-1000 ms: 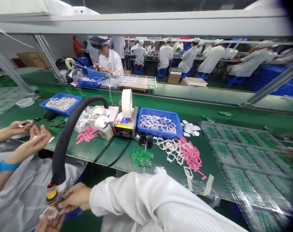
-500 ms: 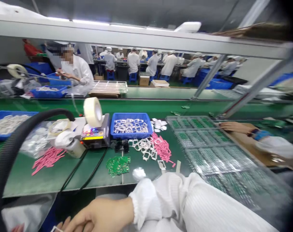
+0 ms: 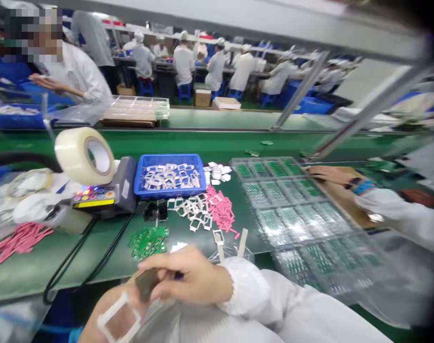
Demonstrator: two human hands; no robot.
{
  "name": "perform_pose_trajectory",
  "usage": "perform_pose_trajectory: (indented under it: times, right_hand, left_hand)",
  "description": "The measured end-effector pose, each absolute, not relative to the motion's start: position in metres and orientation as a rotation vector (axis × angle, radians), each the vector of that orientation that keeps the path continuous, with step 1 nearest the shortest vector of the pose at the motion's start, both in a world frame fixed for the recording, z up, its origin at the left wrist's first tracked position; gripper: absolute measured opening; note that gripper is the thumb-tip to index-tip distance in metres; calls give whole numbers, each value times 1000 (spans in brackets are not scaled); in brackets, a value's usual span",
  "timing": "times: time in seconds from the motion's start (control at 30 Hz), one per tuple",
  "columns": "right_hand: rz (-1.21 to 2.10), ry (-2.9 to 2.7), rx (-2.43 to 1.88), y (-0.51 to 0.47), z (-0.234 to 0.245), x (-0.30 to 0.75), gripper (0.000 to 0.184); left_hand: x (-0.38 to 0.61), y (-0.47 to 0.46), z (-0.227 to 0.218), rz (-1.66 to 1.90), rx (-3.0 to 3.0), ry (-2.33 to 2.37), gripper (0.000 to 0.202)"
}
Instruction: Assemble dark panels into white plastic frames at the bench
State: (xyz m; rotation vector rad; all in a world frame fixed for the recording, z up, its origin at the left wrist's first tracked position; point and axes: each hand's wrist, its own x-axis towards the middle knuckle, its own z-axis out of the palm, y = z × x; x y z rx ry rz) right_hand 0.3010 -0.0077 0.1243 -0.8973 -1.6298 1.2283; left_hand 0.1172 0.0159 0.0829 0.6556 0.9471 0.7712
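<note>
My right hand [image 3: 190, 276] is low in the middle of the view, thumb and fingers closed on a dark, shiny flat piece [image 3: 146, 284]. Below and left of it, my left hand [image 3: 97, 309] is blurred, with a small white rectangular frame [image 3: 119, 320] held in its fingers. The two hands are close together in front of the bench edge. Just beyond them lie a pile of green circuit boards [image 3: 149, 241], loose white frames [image 3: 191, 209] and pink strips [image 3: 221, 208].
A blue bin [image 3: 171, 190] of white frames stands behind the piles. To its left, a tape roll [image 3: 84, 155] rests on a grey device [image 3: 106, 200] with black cables. Clear trays [image 3: 254, 205] of green boards lie right. Another person's hand [image 3: 333, 175] touches a brown board beside them.
My right hand has risen and moved right, and the dark piece now shows in it. My left hand and the white frame have come further into view. The camera view has shifted.
</note>
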Motion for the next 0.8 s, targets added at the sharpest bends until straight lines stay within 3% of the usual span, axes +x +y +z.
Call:
perform_pose_trajectory:
  times: [0.17, 0.3, 0.8]
  right_hand:
    - [653, -1827, -971, -5, 143, 321, 35]
    - [323, -1812, -1078, -4, 159, 322, 14]
    - [232, -2004, -1137, 1, 157, 319, 9]
  left_hand:
    - [134, 7, 124, 716, 776, 473, 38]
    - [140, 9, 129, 739, 806, 388, 36]
    - [129, 12, 128, 748, 1090, 391, 36]
